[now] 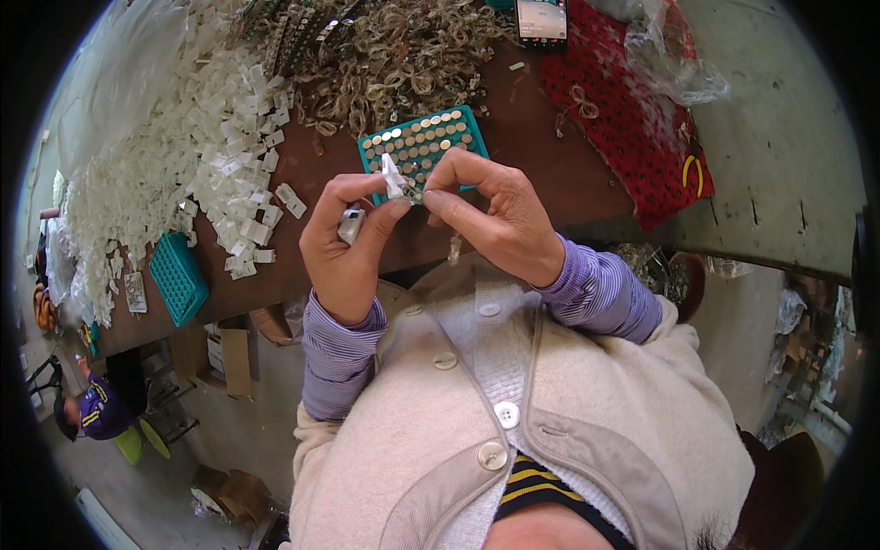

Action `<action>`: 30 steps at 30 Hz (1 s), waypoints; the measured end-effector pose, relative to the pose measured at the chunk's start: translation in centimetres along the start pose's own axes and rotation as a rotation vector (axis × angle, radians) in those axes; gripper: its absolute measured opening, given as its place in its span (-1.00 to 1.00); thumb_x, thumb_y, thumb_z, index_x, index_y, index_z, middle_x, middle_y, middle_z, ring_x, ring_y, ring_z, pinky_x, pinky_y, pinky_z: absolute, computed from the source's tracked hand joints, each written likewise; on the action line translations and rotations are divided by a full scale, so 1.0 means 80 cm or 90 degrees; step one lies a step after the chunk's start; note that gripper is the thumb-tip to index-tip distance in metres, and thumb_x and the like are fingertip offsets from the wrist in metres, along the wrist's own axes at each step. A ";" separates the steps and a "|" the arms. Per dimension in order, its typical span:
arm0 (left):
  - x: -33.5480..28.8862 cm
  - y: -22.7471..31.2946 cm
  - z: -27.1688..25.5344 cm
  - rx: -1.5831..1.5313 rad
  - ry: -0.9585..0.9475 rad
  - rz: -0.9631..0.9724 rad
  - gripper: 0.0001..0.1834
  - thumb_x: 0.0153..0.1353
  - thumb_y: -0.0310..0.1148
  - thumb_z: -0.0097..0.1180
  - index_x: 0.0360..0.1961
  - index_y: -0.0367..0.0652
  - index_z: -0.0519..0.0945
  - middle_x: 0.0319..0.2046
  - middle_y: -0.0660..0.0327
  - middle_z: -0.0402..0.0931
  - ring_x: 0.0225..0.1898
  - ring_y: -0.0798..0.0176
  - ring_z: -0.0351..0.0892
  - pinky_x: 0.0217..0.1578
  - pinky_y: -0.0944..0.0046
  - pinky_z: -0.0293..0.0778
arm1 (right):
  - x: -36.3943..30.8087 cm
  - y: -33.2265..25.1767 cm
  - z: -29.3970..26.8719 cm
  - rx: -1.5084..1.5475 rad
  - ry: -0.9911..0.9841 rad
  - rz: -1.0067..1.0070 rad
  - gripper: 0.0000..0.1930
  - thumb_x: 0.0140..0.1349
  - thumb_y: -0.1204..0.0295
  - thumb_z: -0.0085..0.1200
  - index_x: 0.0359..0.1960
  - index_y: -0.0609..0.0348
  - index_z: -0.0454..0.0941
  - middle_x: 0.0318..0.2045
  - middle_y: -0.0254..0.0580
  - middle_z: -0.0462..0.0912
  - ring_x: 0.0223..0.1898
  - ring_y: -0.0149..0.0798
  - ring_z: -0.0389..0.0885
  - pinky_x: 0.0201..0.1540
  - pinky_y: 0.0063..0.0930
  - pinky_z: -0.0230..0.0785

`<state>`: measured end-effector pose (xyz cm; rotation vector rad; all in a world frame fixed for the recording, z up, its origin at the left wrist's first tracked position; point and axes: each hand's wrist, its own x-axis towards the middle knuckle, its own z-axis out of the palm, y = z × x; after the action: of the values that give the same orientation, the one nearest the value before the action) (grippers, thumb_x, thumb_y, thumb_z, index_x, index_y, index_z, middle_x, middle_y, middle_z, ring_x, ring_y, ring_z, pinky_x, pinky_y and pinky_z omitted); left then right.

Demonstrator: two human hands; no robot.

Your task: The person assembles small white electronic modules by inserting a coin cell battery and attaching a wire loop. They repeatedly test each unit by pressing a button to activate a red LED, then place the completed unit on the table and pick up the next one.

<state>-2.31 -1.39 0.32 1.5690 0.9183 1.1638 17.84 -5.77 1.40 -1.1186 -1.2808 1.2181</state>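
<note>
Between its thumb and forefinger, my left hand pinches a small white plastic case. A second white piece with a dark spot is tucked into the same hand's curled fingers. Close beside it, the thumb and forefinger of my right hand are pinched at a tiny greenish-metallic part against the case. A pale strand hangs below the right fingers. Just beyond both hands lies a teal tray filled with rows of round, silvery and copper-toned discs, partly covered by my fingers.
Loose white plastic cases are heaped at the left. A tangle of clear-wired parts lies at the back. Another teal tray sits near the left edge. At right are a phone, red cloth and yellow-handled tool.
</note>
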 end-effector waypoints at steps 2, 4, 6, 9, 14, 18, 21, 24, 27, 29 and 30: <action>0.000 0.000 -0.003 0.047 -0.018 0.050 -0.72 0.25 -0.57 0.49 -0.04 -0.23 0.71 -0.16 0.31 0.67 -0.23 0.48 0.51 -0.20 0.41 0.43 | -0.002 -0.005 -0.001 -0.008 -0.009 0.013 -0.93 0.49 0.56 0.14 -0.21 0.31 0.57 -0.33 -0.34 0.58 -0.29 -0.52 0.63 -0.22 -0.59 0.49; 0.000 0.001 -0.007 0.073 -0.025 0.037 -0.72 0.23 -0.57 0.51 -0.07 -0.22 0.70 -0.18 0.31 0.66 -0.24 0.48 0.51 -0.21 0.41 0.44 | -0.004 -0.009 -0.004 -0.009 -0.023 0.006 -0.92 0.49 0.57 0.13 -0.22 0.31 0.56 -0.35 -0.35 0.57 -0.33 -0.52 0.64 -0.29 -0.59 0.48; 0.000 0.000 -0.009 0.079 -0.046 0.025 -0.72 0.21 -0.57 0.52 -0.09 -0.21 0.69 -0.20 0.31 0.65 -0.24 0.48 0.52 -0.22 0.41 0.44 | -0.006 -0.011 -0.007 -0.003 -0.028 -0.015 -0.92 0.49 0.58 0.12 -0.23 0.31 0.56 -0.37 -0.35 0.57 -0.37 -0.51 0.65 -0.34 -0.58 0.48; 0.000 -0.001 -0.009 0.044 -0.098 0.037 -0.71 0.19 -0.57 0.53 -0.13 -0.20 0.65 -0.22 0.32 0.64 -0.25 0.48 0.51 -0.22 0.41 0.45 | -0.007 -0.012 -0.009 -0.042 -0.064 -0.029 -0.91 0.49 0.61 0.10 -0.26 0.30 0.54 -0.42 -0.36 0.57 -0.42 -0.51 0.65 -0.41 -0.58 0.47; -0.003 -0.005 0.000 0.027 -0.103 0.026 -0.67 0.16 -0.58 0.56 -0.13 -0.19 0.64 -0.23 0.32 0.63 -0.25 0.47 0.52 -0.21 0.40 0.47 | -0.019 -0.015 -0.019 -0.032 -0.090 0.005 -0.91 0.45 0.61 0.08 -0.29 0.25 0.51 -0.51 -0.29 0.63 -0.50 -0.47 0.68 -0.44 -0.51 0.48; 0.000 -0.008 0.010 -0.013 -0.158 0.075 -0.66 0.15 -0.56 0.58 -0.12 -0.20 0.64 -0.23 0.29 0.64 -0.27 0.45 0.55 -0.22 0.39 0.49 | -0.028 -0.013 -0.029 0.036 -0.100 0.029 -0.96 0.39 0.60 0.09 -0.27 0.23 0.51 -0.54 -0.17 0.66 -0.52 -0.30 0.73 -0.46 -0.37 0.50; 0.006 -0.004 0.016 0.032 -0.220 0.076 -0.69 0.17 -0.52 0.57 -0.15 -0.22 0.64 -0.26 0.27 0.65 -0.29 0.43 0.57 -0.23 0.38 0.51 | -0.032 -0.010 -0.046 -0.228 -0.124 -0.177 -0.94 0.34 0.59 0.14 -0.22 0.21 0.52 -0.53 -0.11 0.65 -0.46 -0.09 0.73 -0.37 -0.21 0.52; 0.008 0.007 0.022 0.130 -0.265 0.040 -0.72 0.21 -0.50 0.55 -0.17 -0.24 0.64 -0.29 0.26 0.65 -0.29 0.41 0.60 -0.23 0.37 0.52 | -0.033 -0.008 -0.056 -0.399 -0.124 -0.280 -0.88 0.28 0.57 0.20 -0.19 0.18 0.52 -0.51 -0.11 0.63 -0.39 0.05 0.71 -0.20 -0.08 0.51; 0.000 0.015 0.037 0.196 -0.243 0.069 -0.76 0.25 -0.51 0.51 -0.17 -0.25 0.64 -0.31 0.27 0.66 -0.27 0.40 0.63 -0.23 0.37 0.54 | -0.038 -0.010 -0.064 -0.473 -0.110 -0.305 -0.85 0.23 0.58 0.24 -0.22 0.15 0.52 -0.48 -0.16 0.63 -0.33 0.02 0.71 -0.03 -0.08 0.47; -0.008 0.015 0.049 0.140 -0.193 0.050 -0.78 0.28 -0.53 0.48 -0.13 -0.25 0.66 -0.30 0.29 0.68 -0.27 0.40 0.65 -0.23 0.37 0.56 | -0.041 -0.008 -0.064 -0.502 -0.036 -0.349 -0.85 0.21 0.56 0.26 -0.24 0.15 0.53 -0.45 -0.16 0.63 -0.29 0.01 0.70 0.04 -0.09 0.44; -0.014 0.015 0.052 0.057 -0.162 -0.023 -0.78 0.31 -0.52 0.46 -0.09 -0.25 0.67 -0.30 0.31 0.69 -0.32 0.43 0.62 -0.29 0.39 0.53 | -0.041 -0.006 -0.063 -0.525 -0.010 -0.357 -0.84 0.20 0.56 0.27 -0.25 0.15 0.53 -0.44 -0.17 0.64 -0.27 0.00 0.69 0.07 -0.09 0.43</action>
<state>1.46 -3.77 0.76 1.7196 0.8356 0.8825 23.13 -8.71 1.58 -1.1653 -2.0160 0.2590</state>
